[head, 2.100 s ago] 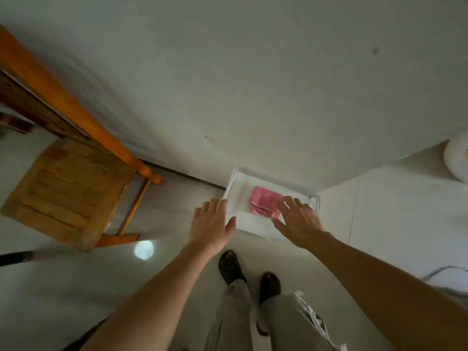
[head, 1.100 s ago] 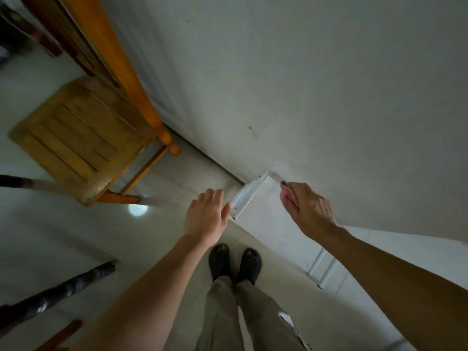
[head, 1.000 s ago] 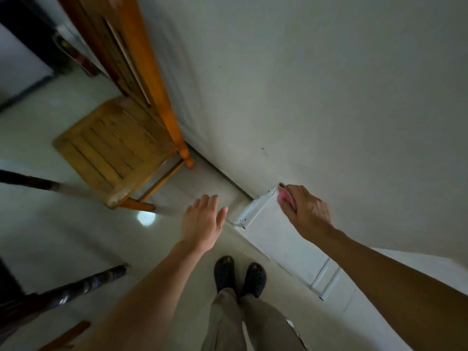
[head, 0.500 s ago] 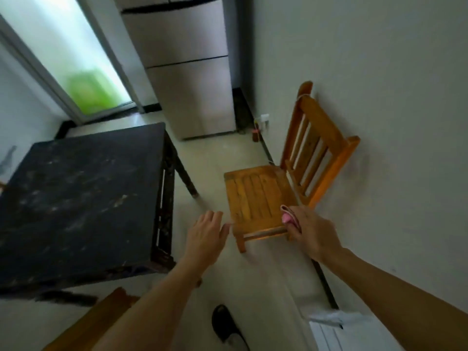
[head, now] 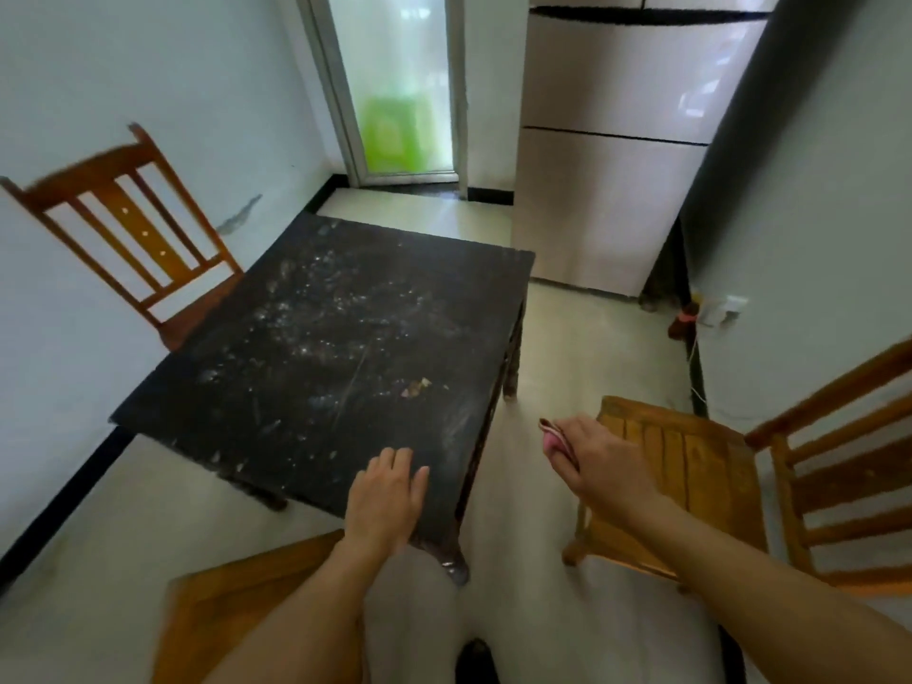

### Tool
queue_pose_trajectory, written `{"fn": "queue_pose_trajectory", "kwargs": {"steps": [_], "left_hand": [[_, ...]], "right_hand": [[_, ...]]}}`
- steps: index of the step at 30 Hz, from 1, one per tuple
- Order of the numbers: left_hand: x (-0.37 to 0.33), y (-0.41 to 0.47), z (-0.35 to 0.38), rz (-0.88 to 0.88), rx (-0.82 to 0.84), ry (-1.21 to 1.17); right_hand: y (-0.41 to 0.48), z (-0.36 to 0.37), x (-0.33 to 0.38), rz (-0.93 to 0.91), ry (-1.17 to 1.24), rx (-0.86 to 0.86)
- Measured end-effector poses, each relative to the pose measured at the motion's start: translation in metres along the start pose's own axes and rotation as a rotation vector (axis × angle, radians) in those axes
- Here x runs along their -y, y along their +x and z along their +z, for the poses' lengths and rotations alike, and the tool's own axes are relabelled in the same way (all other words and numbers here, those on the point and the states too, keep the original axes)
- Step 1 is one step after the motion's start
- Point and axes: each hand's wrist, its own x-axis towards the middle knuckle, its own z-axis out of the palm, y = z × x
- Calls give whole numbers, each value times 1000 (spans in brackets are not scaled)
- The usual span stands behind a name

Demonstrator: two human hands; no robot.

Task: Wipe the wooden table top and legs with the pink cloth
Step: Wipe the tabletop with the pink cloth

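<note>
A dark wooden table (head: 325,338) stands in front of me, its top speckled with white dust and a small brown scrap. My left hand (head: 387,493) hovers with straight fingers over the table's near right corner. My right hand (head: 599,466) grips the folded pink cloth (head: 555,436), held in the air to the right of the table, above the floor and beside a chair seat. Only a small pink edge of the cloth shows past my fingers. One carved table leg (head: 513,367) shows at the far right, another at the near corner.
Orange wooden chairs stand around the table: one at the right (head: 715,486), one against the left wall (head: 133,229), one seat at my near left (head: 247,614). A fridge (head: 612,155) and a glass door (head: 399,91) are behind. A wall socket (head: 723,308) is low right.
I took the pink cloth from the white tray on the floor with my right hand and turned left. The table now lies straight ahead, and my left hand is over its corner.
</note>
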Motion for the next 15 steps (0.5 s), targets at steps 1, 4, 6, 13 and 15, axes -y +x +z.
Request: {"fn": "queue_pose_trajectory", "kwargs": {"steps": [1, 4, 6, 13, 15], "left_hand": [[13, -1, 4, -56, 0, -7], [45, -6, 18, -241, 13, -40], [59, -10, 26, -344, 19, -53], [71, -6, 61, -645, 32, -130], [72, 1, 76, -764, 26, -168]], "right_hand": [[12, 8, 8, -37, 12, 26], [40, 39, 28, -155, 44, 139], [55, 59, 38, -236, 66, 207], [94, 130, 60, -613, 75, 476], [102, 148, 63, -770, 78, 542]]}}
